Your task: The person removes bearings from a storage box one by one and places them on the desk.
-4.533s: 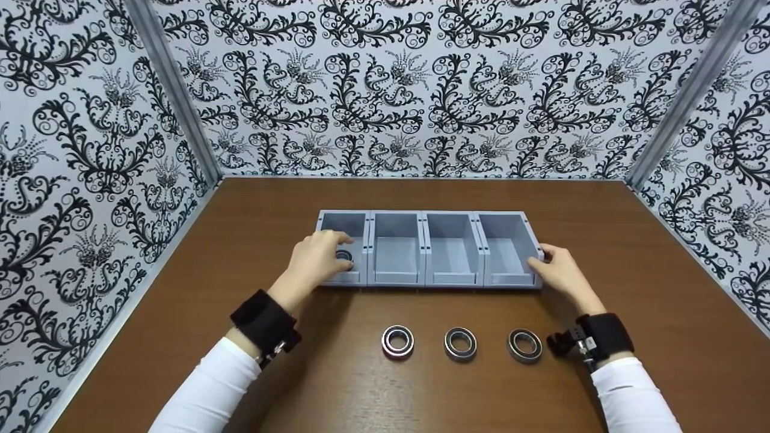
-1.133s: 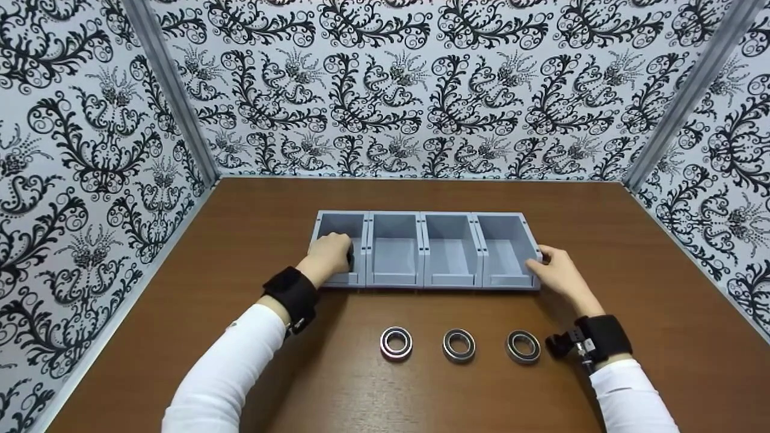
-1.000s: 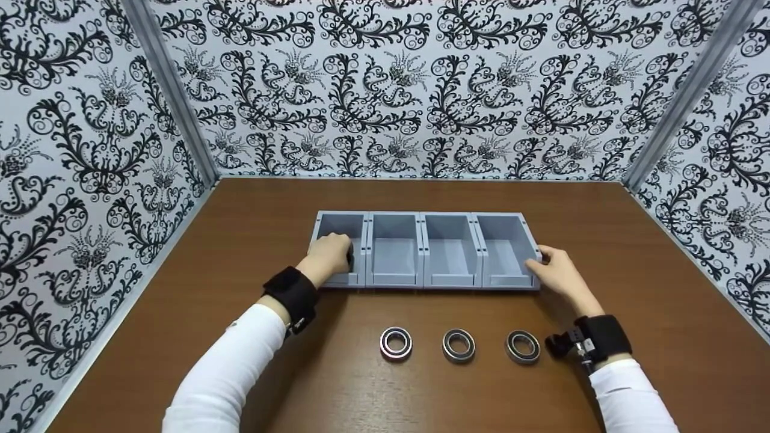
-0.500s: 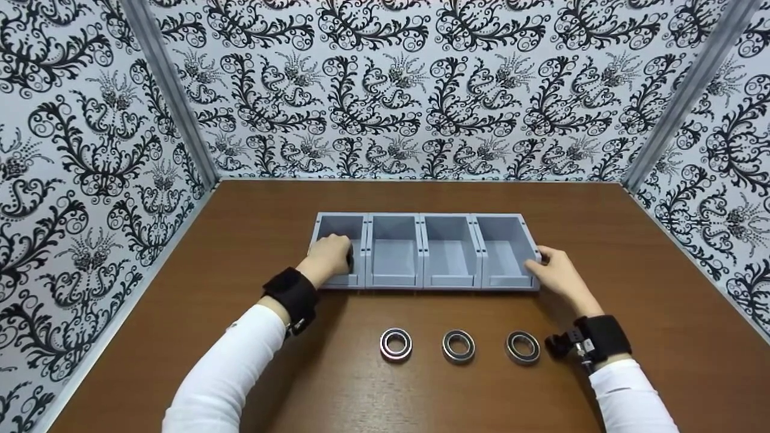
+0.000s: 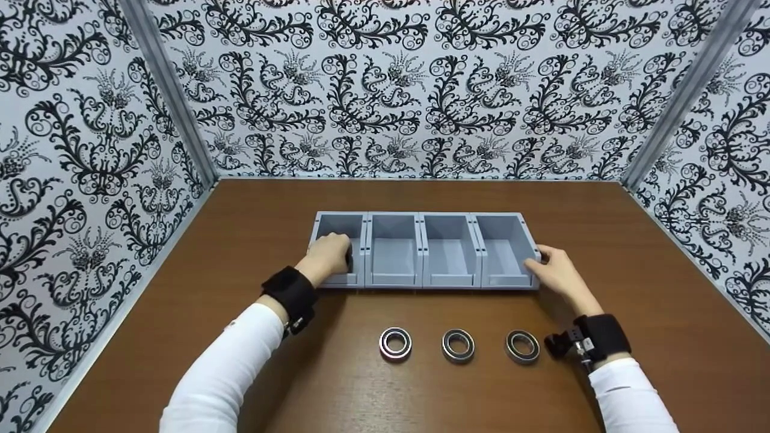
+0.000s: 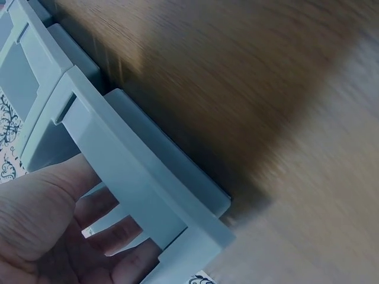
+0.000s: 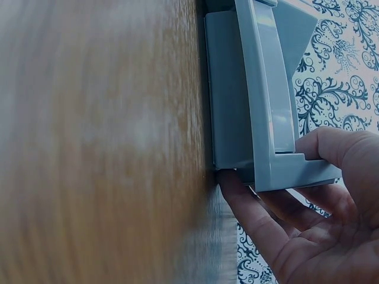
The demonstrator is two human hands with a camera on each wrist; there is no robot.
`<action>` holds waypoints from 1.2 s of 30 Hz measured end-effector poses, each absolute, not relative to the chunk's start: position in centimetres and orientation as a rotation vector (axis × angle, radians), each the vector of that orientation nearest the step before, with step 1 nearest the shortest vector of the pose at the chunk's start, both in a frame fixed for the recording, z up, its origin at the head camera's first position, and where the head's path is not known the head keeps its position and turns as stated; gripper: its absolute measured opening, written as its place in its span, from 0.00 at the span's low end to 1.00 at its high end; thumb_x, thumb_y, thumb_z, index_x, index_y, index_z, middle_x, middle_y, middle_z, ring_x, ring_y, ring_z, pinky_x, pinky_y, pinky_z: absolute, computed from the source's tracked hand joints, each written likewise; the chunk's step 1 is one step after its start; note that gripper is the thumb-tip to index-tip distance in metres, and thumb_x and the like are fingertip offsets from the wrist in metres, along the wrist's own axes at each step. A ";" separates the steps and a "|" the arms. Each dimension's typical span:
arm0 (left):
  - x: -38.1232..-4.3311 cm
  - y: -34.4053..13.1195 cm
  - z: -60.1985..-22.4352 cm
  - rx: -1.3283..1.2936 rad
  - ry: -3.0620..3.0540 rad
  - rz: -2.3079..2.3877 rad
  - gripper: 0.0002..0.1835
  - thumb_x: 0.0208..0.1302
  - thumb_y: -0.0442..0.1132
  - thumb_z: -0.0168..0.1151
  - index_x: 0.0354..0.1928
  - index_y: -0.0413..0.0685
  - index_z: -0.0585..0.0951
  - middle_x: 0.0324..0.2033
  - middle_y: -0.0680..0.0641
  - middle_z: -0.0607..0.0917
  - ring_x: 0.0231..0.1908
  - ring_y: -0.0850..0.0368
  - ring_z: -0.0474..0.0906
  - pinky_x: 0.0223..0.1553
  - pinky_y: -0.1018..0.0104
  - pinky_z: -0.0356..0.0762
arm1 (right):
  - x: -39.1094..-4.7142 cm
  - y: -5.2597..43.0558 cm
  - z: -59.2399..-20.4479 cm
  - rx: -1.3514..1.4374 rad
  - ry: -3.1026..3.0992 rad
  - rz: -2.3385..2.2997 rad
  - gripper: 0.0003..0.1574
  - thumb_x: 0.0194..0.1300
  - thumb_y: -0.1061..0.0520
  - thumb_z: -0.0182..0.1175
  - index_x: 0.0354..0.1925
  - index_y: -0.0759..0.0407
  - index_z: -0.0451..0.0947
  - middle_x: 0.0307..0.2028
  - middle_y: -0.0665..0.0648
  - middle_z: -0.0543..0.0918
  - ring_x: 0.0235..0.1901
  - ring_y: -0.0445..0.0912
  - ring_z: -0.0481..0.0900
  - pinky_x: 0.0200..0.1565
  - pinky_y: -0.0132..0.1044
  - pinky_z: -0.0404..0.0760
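My left hand [image 5: 329, 252] reaches down into the leftmost compartment of a grey row of storage bins [image 5: 394, 279]. A dark bearing [image 5: 349, 257] shows as a narrow edge beside its fingers, which seem to grip it. In the left wrist view the curled fingers [image 6: 118, 235] are behind the bin's front lip, and the bearing is hidden. My right hand [image 5: 558, 270] grips the outer wall of the rightmost bin, thumb inside and fingers outside. The right wrist view shows this hand [image 7: 320, 231] around the bin's front corner [image 7: 296, 171].
Three ball bearings lie flat in a row before the bins: a left one [image 5: 395, 344], a middle one [image 5: 458, 346] and a right one [image 5: 522, 347] near the right wrist's camera. Patterned walls [image 5: 385, 90] enclose the wooden table [image 5: 289, 385] at back and sides.
Since the oldest frame, my left hand has sunk deeper into the leftmost bin, and the bearing there shows edge-on. Over the last second nothing visibly moves; the right hand keeps its hold.
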State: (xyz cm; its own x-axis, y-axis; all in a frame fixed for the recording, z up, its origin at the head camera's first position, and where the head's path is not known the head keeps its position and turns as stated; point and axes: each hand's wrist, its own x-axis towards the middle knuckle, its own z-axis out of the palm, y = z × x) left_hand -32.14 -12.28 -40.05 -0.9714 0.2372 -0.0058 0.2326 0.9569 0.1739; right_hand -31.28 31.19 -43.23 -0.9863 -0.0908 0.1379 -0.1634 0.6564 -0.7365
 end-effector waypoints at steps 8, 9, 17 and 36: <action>-32.0 -12.4 -39.8 0.431 3.093 0.297 0.18 0.53 0.27 0.63 0.16 0.48 0.65 0.24 0.43 0.81 0.24 0.52 0.67 0.25 0.58 0.65 | -31.3 31.1 -43.2 0.207 -2.767 1.243 0.25 0.65 0.64 0.54 0.56 0.78 0.75 0.46 0.72 0.84 0.34 0.35 0.76 0.37 0.21 0.74; -32.0 -12.4 -39.7 0.442 3.096 0.299 0.18 0.52 0.27 0.63 0.16 0.48 0.65 0.23 0.44 0.79 0.24 0.53 0.66 0.25 0.59 0.64 | -31.3 31.1 -43.2 0.207 -2.768 1.244 0.25 0.65 0.64 0.54 0.56 0.78 0.75 0.46 0.73 0.84 0.35 0.35 0.76 0.37 0.21 0.74; -32.4 -12.3 -39.5 0.457 3.098 0.275 0.18 0.50 0.27 0.66 0.16 0.48 0.66 0.19 0.49 0.72 0.23 0.54 0.63 0.26 0.60 0.62 | -31.1 31.1 -43.1 0.199 -2.767 1.276 0.26 0.64 0.64 0.54 0.57 0.79 0.74 0.46 0.74 0.83 0.34 0.34 0.77 0.36 0.21 0.75; -32.5 -12.6 -39.4 0.425 3.145 0.238 0.16 0.47 0.28 0.67 0.15 0.48 0.68 0.23 0.46 0.78 0.24 0.54 0.67 0.22 0.56 0.68 | -31.3 31.1 -43.2 0.204 -2.760 1.254 0.23 0.65 0.64 0.55 0.54 0.78 0.75 0.45 0.72 0.84 0.34 0.35 0.76 0.36 0.21 0.74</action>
